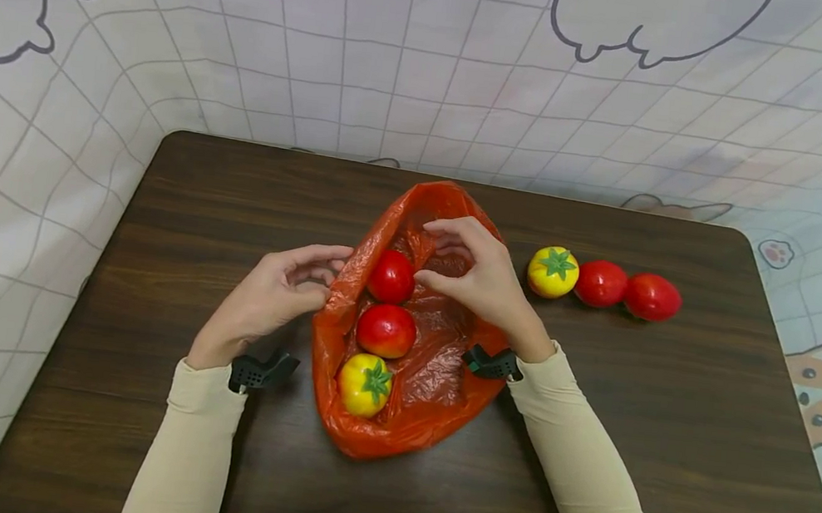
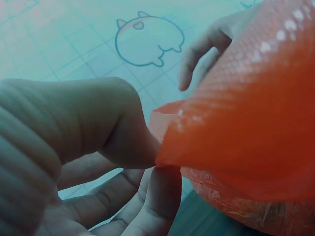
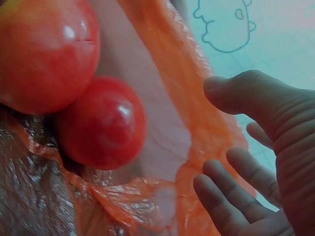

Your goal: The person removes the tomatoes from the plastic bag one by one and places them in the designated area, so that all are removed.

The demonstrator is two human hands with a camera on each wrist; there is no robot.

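An orange-red plastic bag (image 1: 436, 376) lies wide open on the dark wooden table. My left hand (image 1: 267, 296) pinches its left rim between thumb and finger, clearly seen in the left wrist view. Along the bag's left side are a red tomato-like fruit (image 1: 390, 277), a red fruit with a yellowish tint (image 1: 386, 331) and a yellow fruit with a green star-shaped top (image 1: 365, 385). Over the bag's opening hovers my right hand (image 1: 480, 276), fingers spread and apart from the thumb, nothing held. In the right wrist view a small red fruit (image 3: 106, 123) sits left of that thumb.
Right of the bag, a yellow fruit with a green top (image 1: 553, 272) and two red fruits, one (image 1: 601, 283) beside the other (image 1: 652, 297), stand in a row. A white grid-patterned backdrop (image 1: 401, 63) with cartoon drawings rises behind the table (image 1: 662, 442).
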